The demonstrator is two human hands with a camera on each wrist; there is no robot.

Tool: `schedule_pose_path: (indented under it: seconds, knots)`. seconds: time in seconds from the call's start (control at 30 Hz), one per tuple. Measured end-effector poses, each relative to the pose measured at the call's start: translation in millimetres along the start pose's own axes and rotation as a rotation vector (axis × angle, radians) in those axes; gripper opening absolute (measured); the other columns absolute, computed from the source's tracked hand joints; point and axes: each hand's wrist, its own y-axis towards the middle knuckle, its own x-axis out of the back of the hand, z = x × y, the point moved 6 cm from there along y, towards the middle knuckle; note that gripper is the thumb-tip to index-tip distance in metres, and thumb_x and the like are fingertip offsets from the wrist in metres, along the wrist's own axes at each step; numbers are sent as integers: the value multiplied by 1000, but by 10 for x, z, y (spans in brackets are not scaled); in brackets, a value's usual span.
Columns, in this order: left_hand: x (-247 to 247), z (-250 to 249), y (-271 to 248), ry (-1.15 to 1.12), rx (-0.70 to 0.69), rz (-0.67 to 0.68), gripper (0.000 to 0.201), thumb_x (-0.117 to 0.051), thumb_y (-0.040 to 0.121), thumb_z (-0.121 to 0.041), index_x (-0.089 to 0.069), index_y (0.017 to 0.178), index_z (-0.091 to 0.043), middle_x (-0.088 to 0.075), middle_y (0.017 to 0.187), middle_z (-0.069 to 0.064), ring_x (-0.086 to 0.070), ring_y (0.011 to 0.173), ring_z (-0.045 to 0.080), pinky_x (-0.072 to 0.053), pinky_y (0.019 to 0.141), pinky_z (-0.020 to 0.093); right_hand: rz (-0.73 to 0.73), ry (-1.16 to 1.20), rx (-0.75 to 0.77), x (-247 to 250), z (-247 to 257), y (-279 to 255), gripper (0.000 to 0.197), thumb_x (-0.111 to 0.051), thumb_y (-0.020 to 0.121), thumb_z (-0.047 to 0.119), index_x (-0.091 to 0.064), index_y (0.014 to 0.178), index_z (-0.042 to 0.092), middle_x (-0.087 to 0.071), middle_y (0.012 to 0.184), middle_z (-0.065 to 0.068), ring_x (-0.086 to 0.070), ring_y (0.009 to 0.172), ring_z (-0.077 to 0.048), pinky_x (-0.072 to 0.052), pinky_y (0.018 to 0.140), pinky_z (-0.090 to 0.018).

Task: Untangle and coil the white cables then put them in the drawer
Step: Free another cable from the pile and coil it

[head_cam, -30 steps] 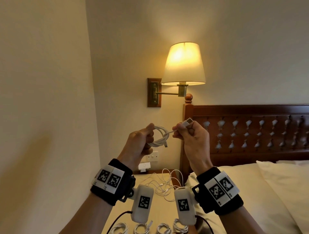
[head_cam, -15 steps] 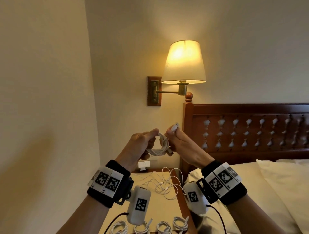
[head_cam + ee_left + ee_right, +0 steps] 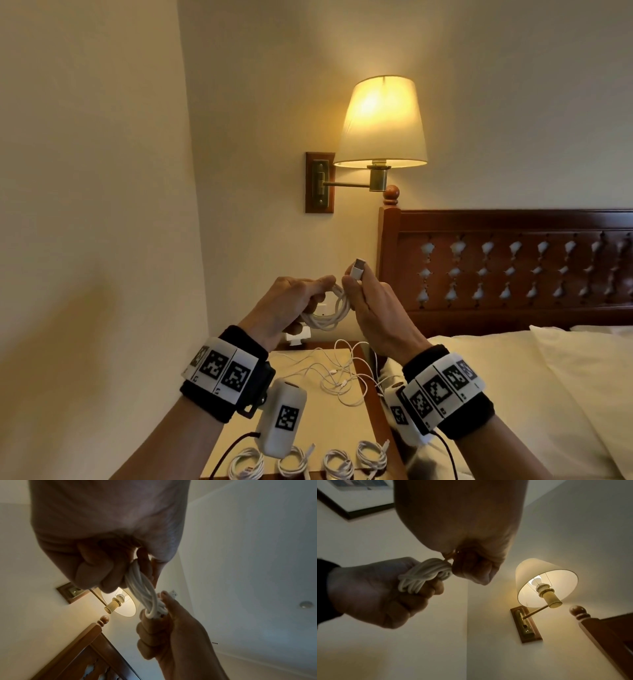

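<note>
- Head view: both hands are up in front of the wall, over the nightstand (image 3: 301, 442). The left hand (image 3: 286, 310) has its fingers curled round a white coiled cable (image 3: 330, 313), and the right hand (image 3: 375, 308) pinches the cable's free end with the plug (image 3: 358, 271) poking up above the fingers. Only this view shows what's below: a loose tangle of white cables (image 3: 337, 375) on the nightstand top, and 4 finished coils (image 3: 337, 462) lined up along its near edge. The lit wall lamp (image 3: 382, 123), the carved headboard (image 3: 507, 263) and the bed (image 3: 513, 377) are here too.
- Left wrist view: looking up past the palm, so you get the bundle close up. The strands run from the left hand's curled fingers (image 3: 96, 572) down to the right hand, which closes on the far end of the loop, plug tip sticking out past the thumb. No tabletop visible here.
- Right wrist view: the left hand shows as a fist wrapped round several loops, with the right fingers (image 3: 474, 568) closed right against the bundle. A framed picture (image 3: 356, 496) shows in the top corner, seen nowhere else.
- Versus 1 second ago: the right hand has swung in from beside the coil to touching it, both hands sit lower, and the plug now points straight up.
</note>
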Motion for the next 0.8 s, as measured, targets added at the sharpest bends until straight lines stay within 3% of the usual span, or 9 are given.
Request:
schedule_pose_path:
  seconds: [0.1, 0.33, 0.4, 0.47, 0.57, 0.67, 0.8]
  knots:
    - [68, 64, 16, 46, 2, -27, 40, -70, 81, -50, -62, 63, -16, -42, 49, -7, -34, 48, 10, -29, 45, 24, -48, -1, -38, -37, -66, -40, 21, -31, 102, 37, -43, 96, 21, -48, 62, 6, -39, 50, -6, -38, 51, -32]
    - [172, 85, 60, 9, -31, -69, 37, -79, 70, -48, -67, 66, -13, -47, 51, -7, -39, 52, 11, -31, 51, 26, -159, 30, -68, -100, -93, -140, 23, -31, 103, 34, -43, 93, 18, -49, 63, -1, -39, 51, -12, -40, 53, -44]
    - [184, 119, 63, -70, -33, -46, 33, -78, 70, -44, -68, 70, -13, -50, 58, -3, -44, 60, 13, -36, 59, 28, -176, 81, -96, -117, -118, -166, 23, -32, 104, 30, -45, 93, 13, -53, 69, -7, -44, 57, -22, -41, 59, -48]
    - [127, 168, 66, -292, -72, 43, 27, -75, 72, -34, -71, 81, -10, -53, 66, -1, -47, 69, 16, -38, 70, 31, -226, 162, -148, -111, -156, -193, 23, -33, 105, 26, -45, 93, 11, -52, 72, -7, -43, 61, -22, -41, 61, -52]
    - [38, 266, 6, -615, -114, 108, 16, -64, 85, -24, -72, 87, -9, -51, 73, 0, -49, 71, 14, -40, 77, 32, -233, 274, -221, -147, -178, -213, 22, -34, 105, 27, -45, 94, 11, -50, 72, -1, -41, 64, -20, -40, 60, -48]
    - [-32, 292, -32, -736, -167, 95, 22, -55, 94, -24, -65, 83, -8, -55, 78, 3, -54, 76, 15, -42, 85, 36, -279, 505, -316, -164, -204, -231, 21, -35, 105, 26, -45, 91, 14, -48, 73, 4, -39, 66, -15, -38, 62, -35]
    - [28, 216, 20, -694, -217, -49, 23, -55, 94, -25, -65, 89, -5, -57, 74, 3, -51, 68, 13, -45, 72, 27, -245, 728, -438, -204, -229, -279, 22, -42, 103, 23, -54, 92, 7, -60, 76, -5, -51, 65, -14, -42, 60, -27]
